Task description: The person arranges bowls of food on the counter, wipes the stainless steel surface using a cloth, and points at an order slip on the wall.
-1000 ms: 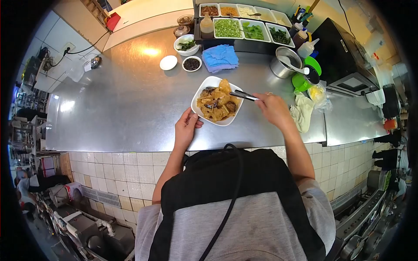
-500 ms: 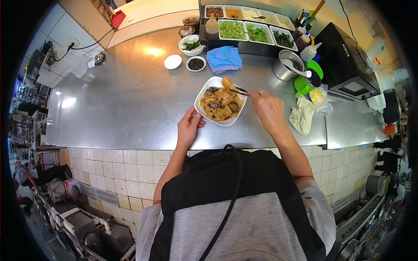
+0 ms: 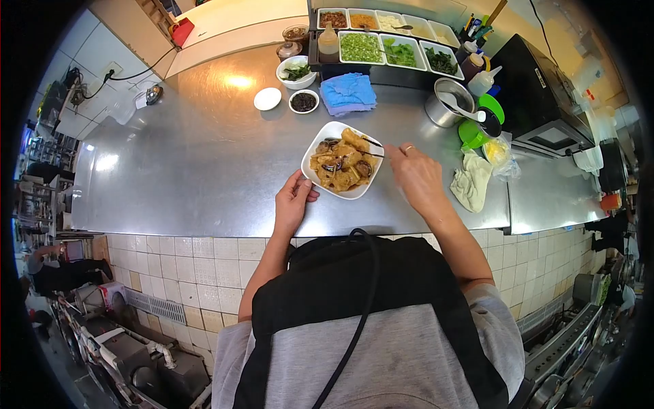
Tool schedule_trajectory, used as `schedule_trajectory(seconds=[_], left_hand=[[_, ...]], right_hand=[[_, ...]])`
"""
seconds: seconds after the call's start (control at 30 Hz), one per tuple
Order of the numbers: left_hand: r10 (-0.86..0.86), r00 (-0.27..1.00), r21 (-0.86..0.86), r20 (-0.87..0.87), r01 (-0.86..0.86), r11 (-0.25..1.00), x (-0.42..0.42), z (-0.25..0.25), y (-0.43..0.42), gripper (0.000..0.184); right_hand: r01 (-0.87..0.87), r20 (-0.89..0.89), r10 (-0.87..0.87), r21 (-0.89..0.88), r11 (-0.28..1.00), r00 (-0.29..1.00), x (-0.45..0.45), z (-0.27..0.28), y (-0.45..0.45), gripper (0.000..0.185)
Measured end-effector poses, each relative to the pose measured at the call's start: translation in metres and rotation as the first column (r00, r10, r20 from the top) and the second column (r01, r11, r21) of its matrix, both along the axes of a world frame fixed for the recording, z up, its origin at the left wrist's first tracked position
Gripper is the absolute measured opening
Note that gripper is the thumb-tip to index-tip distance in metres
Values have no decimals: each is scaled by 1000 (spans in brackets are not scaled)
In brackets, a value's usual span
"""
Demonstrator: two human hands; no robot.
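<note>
On the steel worktop (image 3: 191, 163) I see the bowl (image 3: 332, 129) just left of my right hand (image 3: 416, 176), whose grip is closed round a dark utensil (image 3: 374, 155) pointing leftward over the food (image 3: 344, 165); my left hand (image 3: 293, 204) touches the bowl's near-left edge, its hold unclear.

From my seat I see a soft grey shirt (image 3: 381, 361) with loose short sleeves (image 3: 503, 324) that end near the elbows. Over it I wear a matte black apron (image 3: 320, 283): one broad panel, plus two wide black straps (image 3: 253, 382) framing the grey chest. A smooth black cord (image 3: 372, 300) runs lengthwise along my front, curving at its far end. My right hand (image 3: 415, 176) carries a slim, shiny ring (image 3: 407, 148).
</note>
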State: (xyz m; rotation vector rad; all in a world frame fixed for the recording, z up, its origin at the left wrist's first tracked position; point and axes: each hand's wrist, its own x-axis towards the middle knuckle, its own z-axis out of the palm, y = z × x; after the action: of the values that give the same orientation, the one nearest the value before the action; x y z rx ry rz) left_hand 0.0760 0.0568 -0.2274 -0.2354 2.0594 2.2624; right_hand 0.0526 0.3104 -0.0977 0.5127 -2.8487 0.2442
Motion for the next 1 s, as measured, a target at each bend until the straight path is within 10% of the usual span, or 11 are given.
schedule_trajectory(seconds=[1.0], left_hand=[[-9,1000,19,0,9,1000,-1,0,0,39]], right_hand=[[17,98,7,-238,971,995,-23,-38,-18,23]])
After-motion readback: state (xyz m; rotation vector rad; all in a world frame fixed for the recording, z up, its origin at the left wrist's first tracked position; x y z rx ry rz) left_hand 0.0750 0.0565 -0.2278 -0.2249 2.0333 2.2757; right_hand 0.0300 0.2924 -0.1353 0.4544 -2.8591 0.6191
